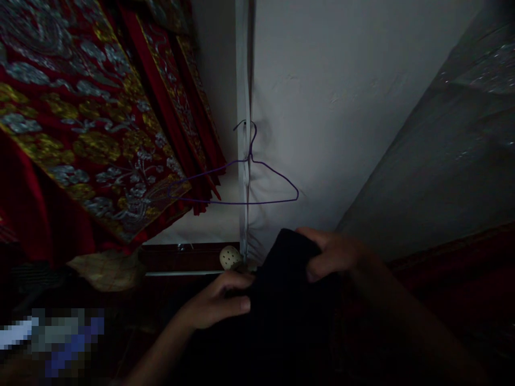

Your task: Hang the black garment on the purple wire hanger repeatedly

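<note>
A dark cloth [277,305], probably a garment, hangs between my two hands; its kind is lost in the dim light. My left hand [219,300] is closed on its left edge, the thumb lying on the near side. Higher up on the right, my right hand [332,254] pinches the upper corner, thumb in front and fingers behind. Above both hands, a thin purple wire hanger [273,202] hangs bare by its hook on a pale upright strip. The cloth and the hanger are apart.
Red embroidered cloth [92,145] with gold and silver patterns hangs at the left. The pale strip [243,64] runs up the white wall [322,80]. Clear plastic sheeting [475,107] covers the right side. A pale shoe with holes [230,258] lies low behind my left hand.
</note>
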`<move>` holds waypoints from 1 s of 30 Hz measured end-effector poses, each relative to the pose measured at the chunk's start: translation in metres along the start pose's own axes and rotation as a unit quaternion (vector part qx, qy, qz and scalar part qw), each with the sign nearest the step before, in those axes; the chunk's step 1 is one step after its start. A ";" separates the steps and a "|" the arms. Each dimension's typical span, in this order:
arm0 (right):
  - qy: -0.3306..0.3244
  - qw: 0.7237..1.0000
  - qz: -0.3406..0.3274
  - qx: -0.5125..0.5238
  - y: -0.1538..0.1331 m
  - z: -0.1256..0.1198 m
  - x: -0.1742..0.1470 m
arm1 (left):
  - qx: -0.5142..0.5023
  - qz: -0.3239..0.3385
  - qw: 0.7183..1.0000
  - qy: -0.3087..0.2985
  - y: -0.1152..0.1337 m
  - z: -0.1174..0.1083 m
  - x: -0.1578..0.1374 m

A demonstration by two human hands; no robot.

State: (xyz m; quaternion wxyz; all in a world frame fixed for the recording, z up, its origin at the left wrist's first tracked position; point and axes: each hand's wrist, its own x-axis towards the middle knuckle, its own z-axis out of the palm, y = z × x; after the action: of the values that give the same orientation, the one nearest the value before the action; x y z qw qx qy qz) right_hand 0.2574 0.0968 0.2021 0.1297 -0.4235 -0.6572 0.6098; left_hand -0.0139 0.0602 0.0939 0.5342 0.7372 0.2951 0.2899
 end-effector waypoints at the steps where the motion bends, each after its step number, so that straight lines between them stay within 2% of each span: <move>1: -0.011 0.999 0.024 -0.018 -0.006 -0.005 -0.003 | 0.070 -0.006 0.998 -0.001 -0.004 -0.006 0.000; 4: -0.078 0.988 0.063 -0.118 -0.019 -0.019 -0.002 | 0.284 -0.043 0.957 -0.033 -0.022 -0.031 0.002; 6: -0.071 0.976 0.017 -0.204 -0.020 -0.028 0.013 | 0.347 -0.093 0.933 -0.021 -0.033 -0.051 -0.001; 8: 0.020 0.961 -0.089 -0.259 -0.017 -0.037 0.037 | 0.358 -0.124 0.925 0.032 -0.036 -0.069 -0.008; 11: 0.203 0.919 -0.261 -0.217 -0.006 -0.046 0.085 | 0.290 -0.096 0.933 0.191 -0.021 -0.081 -0.022; 13: 0.285 0.895 -0.313 -0.141 0.002 -0.046 0.117 | 0.210 -0.066 0.926 0.305 -0.003 -0.079 -0.029; 14: 0.305 0.892 -0.317 -0.108 0.006 -0.044 0.131 | 0.182 -0.056 0.919 0.344 0.007 -0.077 -0.032; 15: 0.311 0.893 -0.314 -0.081 0.010 -0.041 0.143 | 0.169 -0.052 0.917 0.357 0.017 -0.075 -0.034; 16: 0.308 0.898 -0.307 -0.063 0.015 -0.038 0.153 | 0.166 -0.053 0.922 0.345 0.026 -0.072 -0.036; 19: 0.312 0.904 -0.289 -0.036 0.027 -0.032 0.165 | 0.178 -0.078 0.947 0.254 0.043 -0.068 -0.040; 21: 0.326 0.905 -0.271 -0.033 0.037 -0.032 0.162 | 0.177 -0.100 0.956 0.209 0.045 -0.067 -0.043; 24: 0.299 0.934 -0.192 -0.039 0.049 -0.039 0.153 | 0.197 -0.137 0.960 0.145 0.040 -0.068 -0.046; 27: 0.266 0.953 -0.135 -0.058 0.056 -0.053 0.138 | 0.251 -0.203 0.945 0.049 0.029 -0.074 -0.053; 28: 0.265 0.952 -0.136 -0.071 0.056 -0.058 0.131 | 0.275 -0.225 0.934 0.031 0.024 -0.077 -0.055; 30: 0.256 0.948 -0.159 -0.105 0.054 -0.066 0.114 | 0.331 -0.255 0.908 0.037 0.014 -0.088 -0.058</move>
State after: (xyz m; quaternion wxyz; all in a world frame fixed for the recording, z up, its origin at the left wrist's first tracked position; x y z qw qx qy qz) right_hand 0.2550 0.2179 0.1283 0.3431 -0.4667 -0.7210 0.3803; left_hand -0.1150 0.0675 0.1242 0.3043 0.7601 0.5714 0.0562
